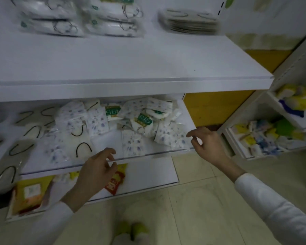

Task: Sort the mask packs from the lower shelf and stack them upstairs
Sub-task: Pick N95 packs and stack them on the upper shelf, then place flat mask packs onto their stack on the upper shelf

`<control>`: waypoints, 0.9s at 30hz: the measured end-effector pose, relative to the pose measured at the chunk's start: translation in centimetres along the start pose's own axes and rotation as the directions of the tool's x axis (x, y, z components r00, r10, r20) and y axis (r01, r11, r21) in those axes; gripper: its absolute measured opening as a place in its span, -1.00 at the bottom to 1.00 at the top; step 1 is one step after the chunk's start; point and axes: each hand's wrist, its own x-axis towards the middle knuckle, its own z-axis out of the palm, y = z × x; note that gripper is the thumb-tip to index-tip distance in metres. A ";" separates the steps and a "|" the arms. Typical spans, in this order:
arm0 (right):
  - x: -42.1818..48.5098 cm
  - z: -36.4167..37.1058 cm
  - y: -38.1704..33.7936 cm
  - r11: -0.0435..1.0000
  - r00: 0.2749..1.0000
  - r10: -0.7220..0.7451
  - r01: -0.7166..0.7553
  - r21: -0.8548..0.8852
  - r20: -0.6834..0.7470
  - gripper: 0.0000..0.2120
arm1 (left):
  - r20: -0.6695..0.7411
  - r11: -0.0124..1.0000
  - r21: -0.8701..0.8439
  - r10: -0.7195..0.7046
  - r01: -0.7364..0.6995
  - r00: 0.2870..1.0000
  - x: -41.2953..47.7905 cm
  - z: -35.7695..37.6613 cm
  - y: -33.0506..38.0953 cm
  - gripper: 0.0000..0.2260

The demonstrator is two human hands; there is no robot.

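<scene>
— Where are the mask packs (131, 117)?

— Heaped loosely on the lower shelf (104, 138), mostly toward its back and right. They are white wrappers with a small blue print, lying over one another at all angles. Two green-labelled packs (143, 120) sit in the heap. To the left lie paler masks with black ear loops (81, 144), rather blurred.

— And the upper shelf (131, 68)?

— At its back stand neat stacks of clear-wrapped packs (113, 23). To their right, set apart, is a flat grey stack (189, 22).

— The hands?

— Both hold nothing. The left hand (97, 167) hangs in front of the lower shelf's front edge, fingers loosely curled. The right hand (207, 144) is at the shelf's right front corner, fingers relaxed and a little spread. Its forefinger stretches toward a blue-printed pack (171, 137) just beside it; whether they touch, I cannot tell. Both wrists come out of white sleeves (272, 200).

— Anything below?

— A bottom shelf (148, 174) carries a red sachet (115, 181) and a yellow box (28, 193). On the right, a neighbouring rack (235, 145) holds yellow and blue packets (265, 138). Underfoot are pale floor tiles (201, 200).
</scene>
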 end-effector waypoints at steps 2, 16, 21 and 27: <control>-0.5 2.5 1.4 0.986 0.984 0.168 -0.167 -0.011 0.052 -0.79 | 0.063 0.999 -0.016 -0.040 0.041 0.997 -0.2 1.7 -1.7 -0.76; 6.2 19.3 7.2 0.604 0.577 0.797 -0.770 -0.208 0.180 -0.58 | 0.141 0.985 -0.062 -0.151 0.161 0.978 0.7 13.6 -1.8 -0.71; 7.6 21.4 7.9 0.526 0.486 0.849 -0.811 -0.254 0.207 -0.31 | 0.089 0.977 -0.136 -0.151 0.162 0.985 0.7 15.8 0.2 -0.69; 6.8 18.9 9.2 0.370 0.406 0.836 -0.914 0.168 0.369 -0.61 | 0.048 0.958 -0.203 -0.198 0.204 0.979 1.5 17.4 1.1 -0.72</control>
